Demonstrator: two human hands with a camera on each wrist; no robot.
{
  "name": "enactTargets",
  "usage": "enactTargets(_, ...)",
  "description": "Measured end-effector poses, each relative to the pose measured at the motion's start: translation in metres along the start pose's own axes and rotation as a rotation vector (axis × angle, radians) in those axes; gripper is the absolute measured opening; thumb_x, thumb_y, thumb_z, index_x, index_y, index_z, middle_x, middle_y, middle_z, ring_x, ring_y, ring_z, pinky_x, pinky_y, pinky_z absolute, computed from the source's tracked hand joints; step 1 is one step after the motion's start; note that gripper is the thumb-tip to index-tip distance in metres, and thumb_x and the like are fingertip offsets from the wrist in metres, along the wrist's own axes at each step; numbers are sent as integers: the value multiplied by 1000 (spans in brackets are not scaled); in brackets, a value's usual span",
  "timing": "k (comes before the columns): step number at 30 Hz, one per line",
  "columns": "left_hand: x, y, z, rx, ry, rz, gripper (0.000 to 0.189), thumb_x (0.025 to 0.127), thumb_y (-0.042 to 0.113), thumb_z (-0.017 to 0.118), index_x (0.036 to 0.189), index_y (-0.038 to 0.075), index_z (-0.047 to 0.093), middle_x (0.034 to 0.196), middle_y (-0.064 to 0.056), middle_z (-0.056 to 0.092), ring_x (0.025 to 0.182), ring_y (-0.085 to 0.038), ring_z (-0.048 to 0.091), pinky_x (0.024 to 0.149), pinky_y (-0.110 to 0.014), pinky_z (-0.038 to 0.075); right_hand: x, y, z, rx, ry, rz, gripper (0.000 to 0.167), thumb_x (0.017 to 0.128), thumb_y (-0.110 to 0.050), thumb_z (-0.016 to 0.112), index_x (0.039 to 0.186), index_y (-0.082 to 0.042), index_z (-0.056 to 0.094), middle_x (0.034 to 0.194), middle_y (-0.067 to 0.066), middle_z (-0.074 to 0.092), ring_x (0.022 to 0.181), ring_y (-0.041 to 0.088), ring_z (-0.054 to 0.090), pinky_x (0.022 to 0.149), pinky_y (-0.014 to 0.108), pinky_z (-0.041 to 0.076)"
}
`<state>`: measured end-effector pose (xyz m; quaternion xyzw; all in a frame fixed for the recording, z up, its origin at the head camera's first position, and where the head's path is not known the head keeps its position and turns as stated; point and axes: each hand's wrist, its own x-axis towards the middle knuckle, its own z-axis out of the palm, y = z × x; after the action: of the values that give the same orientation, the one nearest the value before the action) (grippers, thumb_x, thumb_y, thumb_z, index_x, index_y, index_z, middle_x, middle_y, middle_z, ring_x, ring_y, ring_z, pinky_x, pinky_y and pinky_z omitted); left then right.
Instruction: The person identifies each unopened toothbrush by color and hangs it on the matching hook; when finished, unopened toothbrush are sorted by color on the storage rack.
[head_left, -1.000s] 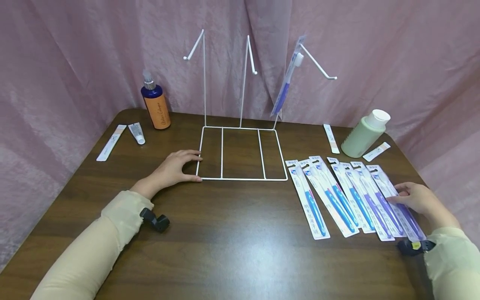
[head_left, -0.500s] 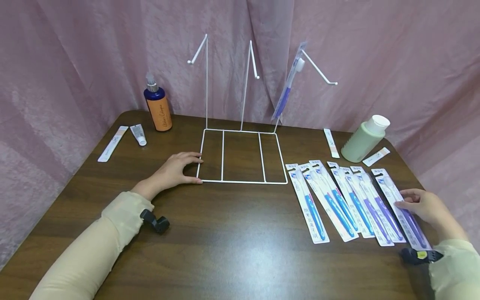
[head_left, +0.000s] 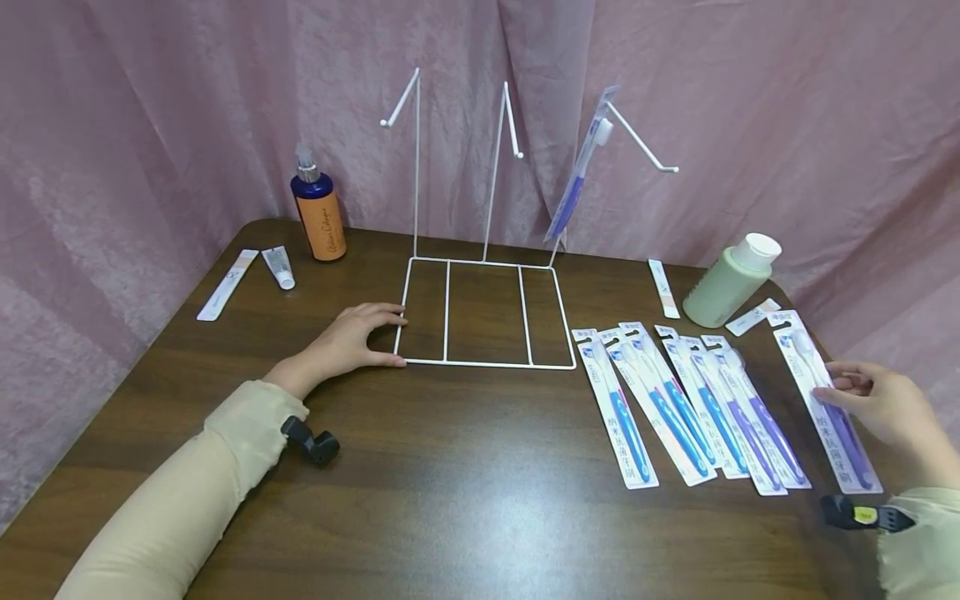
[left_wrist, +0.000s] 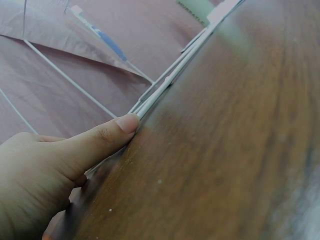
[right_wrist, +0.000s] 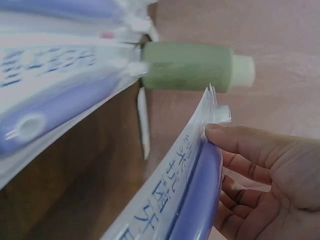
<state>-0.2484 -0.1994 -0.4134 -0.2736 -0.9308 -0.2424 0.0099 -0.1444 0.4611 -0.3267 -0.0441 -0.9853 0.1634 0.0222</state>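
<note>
My right hand (head_left: 888,404) pinches a packaged toothbrush (head_left: 825,408) with a purple handle, lifted at the far right. In the right wrist view the thumb presses the front of this pack (right_wrist: 175,185), fingers behind. My left hand (head_left: 348,337) holds the front left corner of a white wire display rack (head_left: 487,364), thumb on the corner and fingers over the side bar. One packaged purple toothbrush (head_left: 573,187) hangs on the rack's right hook (head_left: 641,142). The middle hook (head_left: 513,125) and left hook (head_left: 400,100) carry nothing.
Several packaged toothbrushes (head_left: 615,408), blue and purple, lie fanned out right of the rack. A green bottle (head_left: 727,283) leans at the back right near white sachets (head_left: 663,287). At the back left are an orange-labelled pump bottle (head_left: 321,221), a small tube (head_left: 279,268) and another sachet (head_left: 227,285).
My right hand has drawn the purple toothbrush pack away from the row, to the right, and raised it. My left hand stays on the rack. The head view has shifted slightly.
</note>
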Motion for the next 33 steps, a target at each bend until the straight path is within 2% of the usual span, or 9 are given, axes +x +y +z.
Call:
enactTargets(5, 1, 1, -1, 4, -4, 4, 66, 74, 42, 80, 128, 9, 61, 144, -12, 50, 135, -34, 42, 110, -58, 28, -2, -14, -12, 16, 27, 34, 56, 92, -25, 66, 125, 15, 48, 98, 36, 63, 60, -6, 48, 50, 19, 43)
enactTargets(9, 0, 2, -1, 2, -7, 3, 67, 74, 42, 80, 128, 8, 61, 144, -13, 49, 135, -35, 42, 110, -58, 28, -1, -27, -21, 11, 92, -13, 52, 90, -21, 68, 124, 14, 49, 86, 30, 66, 59, -12, 45, 49, 17, 40)
enactTargets(12, 0, 2, -2, 2, -7, 0, 67, 74, 42, 80, 128, 8, 61, 144, -13, 49, 135, -35, 42, 110, -58, 28, 0, -39, -27, 38, 148, -53, 50, 88, -17, 70, 123, 14, 51, 70, -7, 66, 60, -20, 40, 49, 13, 39)
enactTargets(13, 0, 2, -2, 4, -7, 0, 67, 74, 42, 80, 128, 8, 61, 144, -13, 49, 135, -35, 42, 110, -58, 28, 0, -43, -29, 47, 165, -66, 49, 87, -16, 70, 122, 14, 52, 70, -9, 66, 60, -21, 39, 49, 11, 39)
enactTargets(15, 0, 2, -2, 7, -6, 2, 67, 74, 42, 80, 128, 8, 61, 144, -13, 49, 135, -35, 42, 110, -58, 28, 0, -53, -33, 63, 194, -89, 48, 87, -14, 71, 122, 14, 52, 70, -31, 54, 61, -24, 38, 49, 9, 38)
enactTargets(17, 0, 2, -2, 9, -4, 5, 66, 74, 42, 80, 128, 8, 61, 144, -13, 50, 135, -35, 42, 110, -58, 28, 0, -63, -36, 71, 217, -108, 48, 87, -13, 70, 123, 13, 53, 72, -42, 43, 63, -27, 36, 50, 6, 37)
enactTargets(20, 0, 2, -1, 11, 0, 10, 66, 74, 41, 80, 127, 8, 61, 143, -13, 50, 134, -35, 43, 110, -58, 29, 0, -77, -41, 77, 240, -131, 48, 87, -14, 70, 124, 12, 53, 76, -47, 36, 64, -30, 35, 52, 4, 34)
enactTargets(26, -1, 1, -1, 13, 1, 13, 66, 74, 41, 80, 127, 7, 61, 142, -14, 51, 134, -35, 43, 110, -58, 29, 2, -102, -44, 134, 288, -152, 50, 87, -16, 71, 126, 8, 53, 75, -50, 38, 66, -32, 38, 56, 0, 34)
enactTargets(33, -1, 1, -1, 16, 0, 10, 66, 74, 42, 80, 127, 8, 61, 143, -13, 51, 135, -34, 43, 110, -58, 29, 6, -131, -43, 233, 320, -180, 50, 86, -13, 71, 129, 6, 53, 78, -43, 46, 67, -28, 45, 58, -2, 38)
